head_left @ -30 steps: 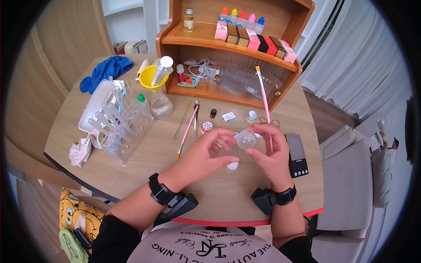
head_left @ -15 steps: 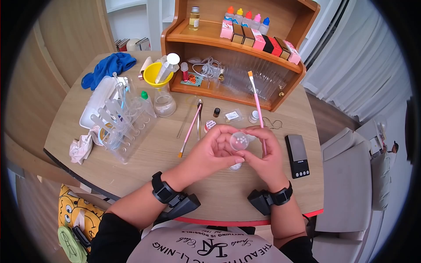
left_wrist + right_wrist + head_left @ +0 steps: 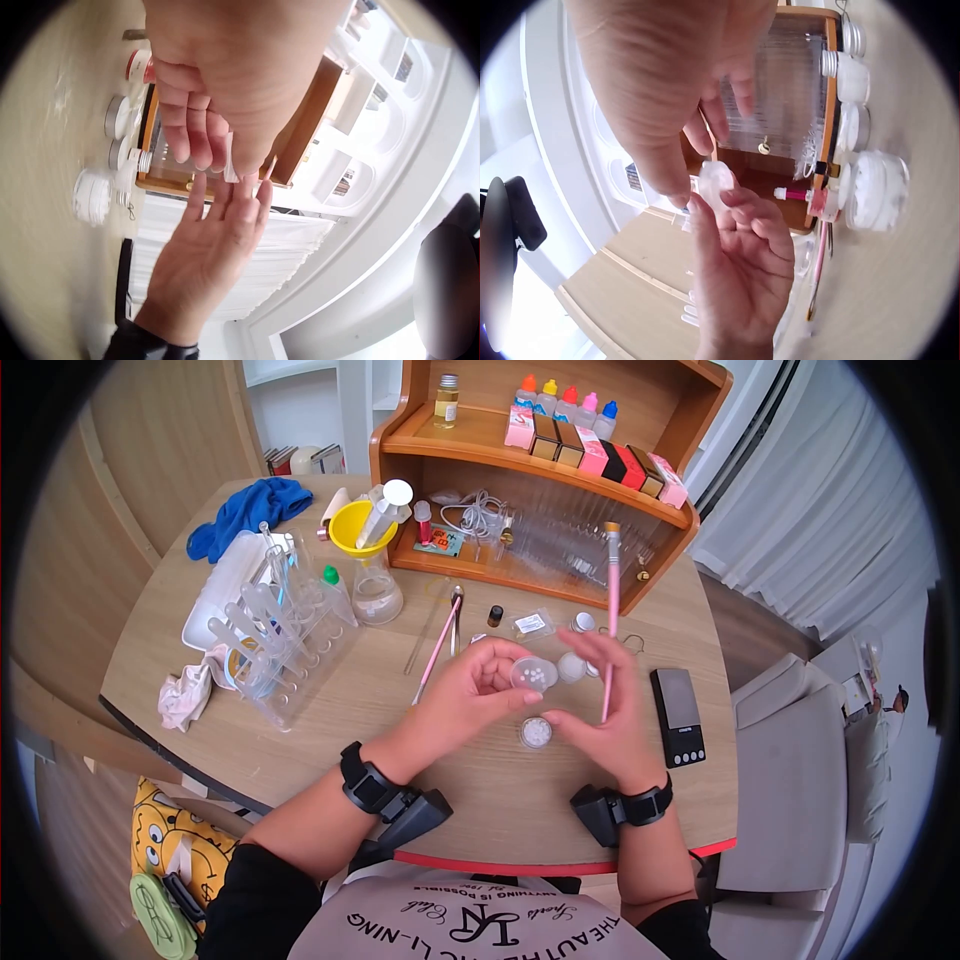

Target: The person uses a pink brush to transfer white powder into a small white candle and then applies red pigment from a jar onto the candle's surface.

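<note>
My left hand [image 3: 478, 695] pinches a small clear round dish [image 3: 534, 674] that has white pieces in it. A pink-handled brush [image 3: 613, 590] stands upright in my right hand [image 3: 618, 735], bristles up, held among the fingers. In the right wrist view the left thumb and fingers grip the dish [image 3: 715, 184] close to the right fingertips. Below and between the hands, an uncapped clear jar [image 3: 537, 733] of white pieces stands on the table. White-topped round containers [image 3: 572, 667] sit just behind, near the right fingers.
A black digital scale [image 3: 678, 715] lies to the right. On the left are a test tube rack [image 3: 290, 650] and a flask [image 3: 376, 595] with a yellow funnel [image 3: 360, 528]. Another pink brush [image 3: 437, 650] lies mid-table. The wooden shelf [image 3: 540, 455] stands behind.
The dish has passed from the right hand to the left and moved left. My right hand has drawn away with the brush, and the jar below shows more fully.
</note>
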### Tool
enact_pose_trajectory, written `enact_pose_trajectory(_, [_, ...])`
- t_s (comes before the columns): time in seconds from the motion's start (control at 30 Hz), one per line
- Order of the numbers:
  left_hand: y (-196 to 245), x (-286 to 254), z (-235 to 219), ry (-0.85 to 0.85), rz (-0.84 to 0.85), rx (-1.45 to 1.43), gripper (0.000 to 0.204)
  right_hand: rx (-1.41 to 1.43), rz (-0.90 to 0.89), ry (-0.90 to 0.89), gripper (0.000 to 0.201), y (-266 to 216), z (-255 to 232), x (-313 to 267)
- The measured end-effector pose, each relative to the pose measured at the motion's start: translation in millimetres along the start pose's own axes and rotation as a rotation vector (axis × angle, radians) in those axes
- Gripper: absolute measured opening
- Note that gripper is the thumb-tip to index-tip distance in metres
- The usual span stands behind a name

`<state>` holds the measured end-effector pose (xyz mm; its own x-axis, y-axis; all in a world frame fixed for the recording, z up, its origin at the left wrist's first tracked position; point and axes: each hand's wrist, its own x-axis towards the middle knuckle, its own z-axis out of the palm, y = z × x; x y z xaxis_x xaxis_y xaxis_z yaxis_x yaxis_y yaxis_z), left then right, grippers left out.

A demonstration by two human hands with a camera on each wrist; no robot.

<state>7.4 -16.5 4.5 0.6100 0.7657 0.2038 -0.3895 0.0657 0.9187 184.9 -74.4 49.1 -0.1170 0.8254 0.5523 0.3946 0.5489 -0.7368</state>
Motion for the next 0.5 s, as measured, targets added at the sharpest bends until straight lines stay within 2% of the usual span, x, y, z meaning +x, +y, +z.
enact_pose_trajectory(0.03, [8,-1,-1,0.0,-0.001,0.0,0.036,0.105,-0.023,0.055,0.059,-1,-1,1])
enact_pose_trajectory(0.1, [31,-4,0,-0.066,-0.093,0.791,0.033,0.1,-0.055,0.07,0.06,3,-12,1])
enact_pose_trajectory(0.13, [30,-4,-1,-0.069,-0.094,0.791,0.033,0.093,-0.087,0.084,0.06,4,-16,1])
enact_pose_trajectory(0.17, [28,-4,-3,-0.103,-0.027,0.901,0.033,0.061,-0.105,0.122,0.042,3,-17,1])
enact_pose_trajectory(0.2, [27,-5,-5,-0.136,0.042,1.01,0.034,0.061,-0.104,0.123,0.042,3,-19,0])
enact_pose_trajectory(0.27, [25,-6,-8,-0.145,0.054,1.052,0.033,0.005,-0.071,0.238,0.032,5,-25,-5])
enact_pose_trajectory(0.3, [24,-6,-9,-0.153,0.067,1.093,0.033,0.005,-0.069,0.24,0.032,5,-24,-5])
enact_pose_trajectory(0.37, [24,-8,-13,-0.197,0.051,1.123,0.033,0.063,-0.022,0.412,0.041,5,-21,-4])
enact_pose_trajectory(0.5, [23,-9,-16,-0.284,0.0,1.182,0.033,0.119,0.004,0.529,0.036,10,-26,-1])
